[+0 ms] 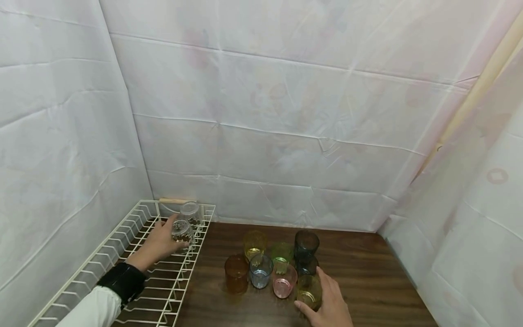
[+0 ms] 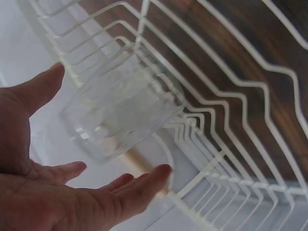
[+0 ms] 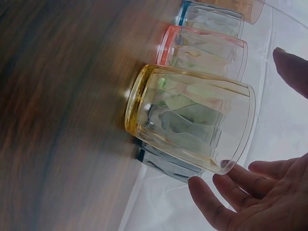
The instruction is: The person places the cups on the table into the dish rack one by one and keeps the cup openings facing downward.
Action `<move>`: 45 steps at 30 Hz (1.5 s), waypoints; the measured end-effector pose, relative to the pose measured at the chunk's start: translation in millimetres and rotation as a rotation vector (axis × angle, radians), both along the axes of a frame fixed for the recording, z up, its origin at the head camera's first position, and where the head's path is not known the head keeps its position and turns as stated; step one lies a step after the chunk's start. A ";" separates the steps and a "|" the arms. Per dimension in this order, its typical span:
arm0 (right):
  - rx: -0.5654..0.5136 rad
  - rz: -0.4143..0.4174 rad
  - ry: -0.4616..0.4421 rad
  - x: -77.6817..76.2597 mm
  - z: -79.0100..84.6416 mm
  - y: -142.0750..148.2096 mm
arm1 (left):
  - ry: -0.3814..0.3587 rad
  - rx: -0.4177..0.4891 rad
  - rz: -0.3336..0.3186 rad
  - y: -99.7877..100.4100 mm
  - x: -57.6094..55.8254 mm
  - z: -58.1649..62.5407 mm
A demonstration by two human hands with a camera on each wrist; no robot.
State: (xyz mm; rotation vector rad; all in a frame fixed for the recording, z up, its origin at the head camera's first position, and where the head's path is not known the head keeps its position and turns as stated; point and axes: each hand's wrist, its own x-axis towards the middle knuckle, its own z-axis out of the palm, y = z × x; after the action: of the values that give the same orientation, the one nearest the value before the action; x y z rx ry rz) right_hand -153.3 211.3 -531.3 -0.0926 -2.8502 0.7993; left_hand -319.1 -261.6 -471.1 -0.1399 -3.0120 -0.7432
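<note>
Two clear glasses sit in the white wire rack (image 2: 143, 19): the nearer clear glass (image 1: 182, 232) and, behind it, the farther clear glass (image 1: 190, 210). My left hand (image 1: 159, 241) reaches over the rack, released, thumb and fingers spread loosely about the nearer one without closing on it. Well to the right of the rack, my right hand (image 1: 330, 300) is also unclenched at the front yellow glass (image 3: 190, 118), thumb apart from it, fingertips by its rim; I can't tell whether they touch. Between that glass and the rack, the pink glass (image 1: 284, 281), blue glass (image 1: 261, 271) and brown glass (image 1: 236, 274) stand on the wooden tabletop (image 1: 367, 281).
</note>
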 end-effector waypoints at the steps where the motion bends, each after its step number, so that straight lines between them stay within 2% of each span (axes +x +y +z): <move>1: -0.001 0.000 -0.001 -0.3 0.2 -0.1 | 0.002 -0.018 0.001 0.6 2.7 4.0; 4: 0.008 0.004 0.011 -1.2 0.3 0.1 | 0.011 -0.054 -0.001 2.9 11.8 16.7; 9: 0.031 0.022 0.060 -4.1 -4.6 1.1 | 0.057 -0.052 -0.016 6.9 31.8 34.5; 14: 0.044 0.039 0.112 -7.2 -10.9 2.9 | 0.169 -0.029 -0.043 16.8 57.9 47.8; 19: 0.062 0.048 0.150 -9.3 -11.6 4.9 | 0.296 -0.034 -0.078 31.9 84.1 53.9; 24: 0.062 0.044 0.123 -11.2 -10.0 4.8 | 0.328 -0.024 -0.097 46.5 106.4 56.3; 28: 0.060 0.049 0.064 -14.4 -6.1 4.1 | 0.314 -0.016 -0.115 57.6 121.9 55.3; 32: 0.052 0.049 -0.042 -19.0 -2.8 3.8 | 0.294 0.000 -0.149 66.4 131.3 50.1; 35: 0.049 0.050 -0.117 -22.7 -1.6 4.1 | 0.245 0.025 -0.163 70.5 134.1 45.2; 39: 0.046 0.058 -0.169 -26.9 -0.2 4.2 | 0.161 0.046 -0.160 72.1 136.3 39.8; 45: 0.046 0.069 -0.180 -27.3 3.8 5.8 | 0.135 0.059 -0.162 71.3 136.9 35.1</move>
State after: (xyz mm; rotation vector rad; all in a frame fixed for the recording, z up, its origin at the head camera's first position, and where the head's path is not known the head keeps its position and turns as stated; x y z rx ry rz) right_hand -180.5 217.0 -527.5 -0.0630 -3.0545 0.7754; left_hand -182.2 -190.3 -436.0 -0.4181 -2.8732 -0.7988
